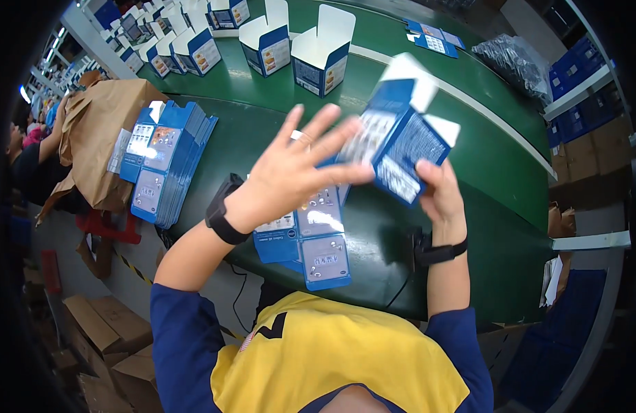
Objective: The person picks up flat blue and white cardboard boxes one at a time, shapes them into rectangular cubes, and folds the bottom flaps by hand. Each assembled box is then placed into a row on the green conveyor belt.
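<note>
A blue and white folding carton (pixel 408 148), its white flaps raised, is tilted in the air above the green table and slightly blurred. My right hand (pixel 442 191) grips it at its lower right side, thumb on the printed panel. My left hand (pixel 297 168) is spread open, its fingertips at the carton's left side; whether they touch it I cannot tell. Beneath my left hand, flattened blue cartons (pixel 323 258) lie on the table, partly hidden by the hand and wrist. Both wrists wear black bands.
A stack of flattened cartons (pixel 173 165) stands at the left beside a brown paper bag (pixel 101 134). Opened cartons (pixel 325 51) line the far side of the green table (pixel 497 241). At the far right lie more flat cartons (pixel 435 38) and a grey plastic bag (pixel 514 62).
</note>
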The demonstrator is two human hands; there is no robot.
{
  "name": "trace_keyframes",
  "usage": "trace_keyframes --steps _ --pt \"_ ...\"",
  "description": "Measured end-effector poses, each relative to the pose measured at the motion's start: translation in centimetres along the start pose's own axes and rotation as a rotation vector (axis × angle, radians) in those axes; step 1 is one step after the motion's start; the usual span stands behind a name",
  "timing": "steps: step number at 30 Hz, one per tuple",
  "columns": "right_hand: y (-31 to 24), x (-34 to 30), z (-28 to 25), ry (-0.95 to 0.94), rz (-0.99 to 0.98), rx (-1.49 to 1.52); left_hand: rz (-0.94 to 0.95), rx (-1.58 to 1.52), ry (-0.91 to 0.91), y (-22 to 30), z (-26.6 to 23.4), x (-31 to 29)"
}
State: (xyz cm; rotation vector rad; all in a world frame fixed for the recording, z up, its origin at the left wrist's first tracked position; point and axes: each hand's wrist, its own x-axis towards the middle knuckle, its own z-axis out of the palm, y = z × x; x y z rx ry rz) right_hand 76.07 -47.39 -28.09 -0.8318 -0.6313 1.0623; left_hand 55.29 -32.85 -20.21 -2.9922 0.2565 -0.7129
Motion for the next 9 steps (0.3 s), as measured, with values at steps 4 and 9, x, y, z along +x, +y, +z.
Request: trace_keyframes --steps 4,9 --pt "0.0 7.7 -2.6 0.329 -0.415 -0.406 -0.769 -0.559 0.157 1.0 -1.4 -2.1" --pt "3.6 16.9 -8.0 0.141 -0.398 -0.81 -0.258 -1.674 0.659 2.6 -5.9 -1.4"
